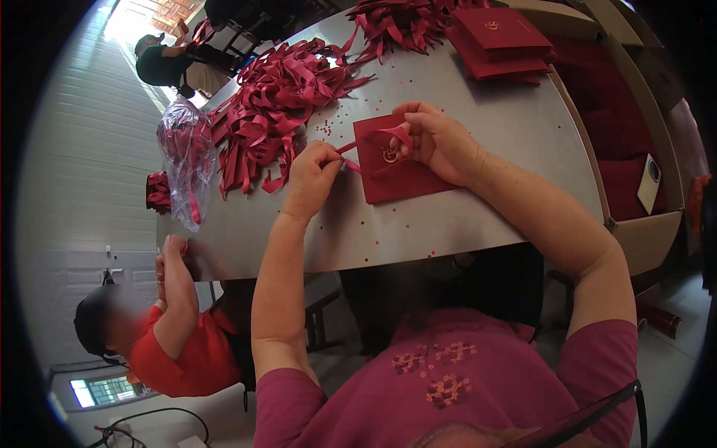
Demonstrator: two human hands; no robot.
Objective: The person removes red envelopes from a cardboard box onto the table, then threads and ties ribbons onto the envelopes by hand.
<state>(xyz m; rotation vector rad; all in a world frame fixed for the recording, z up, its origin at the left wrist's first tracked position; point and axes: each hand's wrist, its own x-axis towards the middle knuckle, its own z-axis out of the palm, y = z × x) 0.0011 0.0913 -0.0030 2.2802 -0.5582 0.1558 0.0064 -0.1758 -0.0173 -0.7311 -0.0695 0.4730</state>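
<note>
Red bag (397,186) flat on table (478,218). Left hand (311,170) pinches ribbon (392,133) just beside it; right hand (441,142) grips ribbon over its face. Apparently threading (holes can't be made out); next pull calls for even tension.

Dim workroom, daylight hot at one corner.
Glare whites out the far opening (142,19); metal tabletop (299,243) sheens, soft shadow beside left hand (310,175). Edges bow into black; person in red (187,358) blurred at the face.
</note>
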